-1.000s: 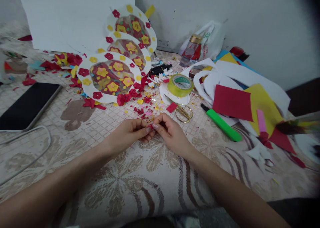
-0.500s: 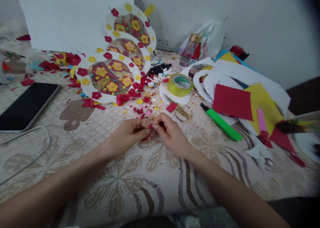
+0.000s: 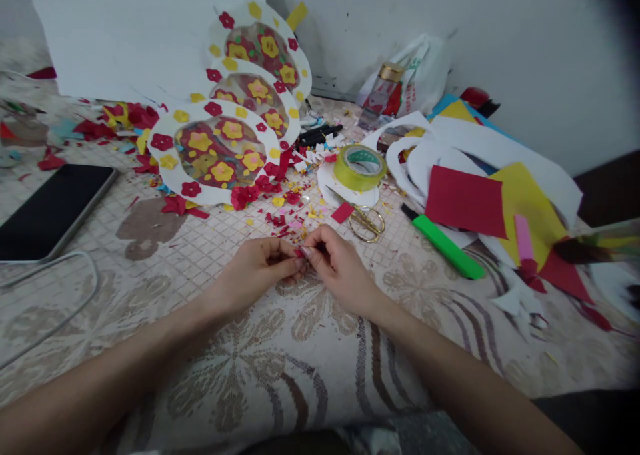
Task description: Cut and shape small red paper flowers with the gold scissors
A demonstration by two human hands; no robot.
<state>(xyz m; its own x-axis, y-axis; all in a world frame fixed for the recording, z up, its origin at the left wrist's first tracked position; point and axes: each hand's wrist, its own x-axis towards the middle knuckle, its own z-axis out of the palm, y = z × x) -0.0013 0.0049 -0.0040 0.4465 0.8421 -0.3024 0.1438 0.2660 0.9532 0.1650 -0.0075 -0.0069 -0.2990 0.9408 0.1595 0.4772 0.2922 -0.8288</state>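
Note:
My left hand (image 3: 265, 263) and my right hand (image 3: 336, 260) meet over the patterned tablecloth, thumbs and fingers pinched together. Between the fingertips of both shows a small piece of red paper (image 3: 299, 252), mostly hidden by the fingers. Just beyond lie gold-handled scissors (image 3: 367, 223) and a small red paper rectangle (image 3: 343, 212). Tiny paper scraps (image 3: 287, 222) are scattered in front of the hands. Farther off, a white oval frame (image 3: 165, 145) decorated with red and yellow paper flowers leans before two similar ones.
A roll of tape (image 3: 345, 168) sits on white paper behind the scissors. To the right lie a green highlighter (image 3: 447, 247), a red paper square (image 3: 465, 202) and yellow paper (image 3: 525, 188). At left are a phone (image 3: 55, 208) and a cable (image 3: 95, 275). A bottle (image 3: 380, 98) stands at the back.
Both hands stay in nearly the same place, still pinching the red paper, with a slight shift of the fingertips. The view has moved very slightly.

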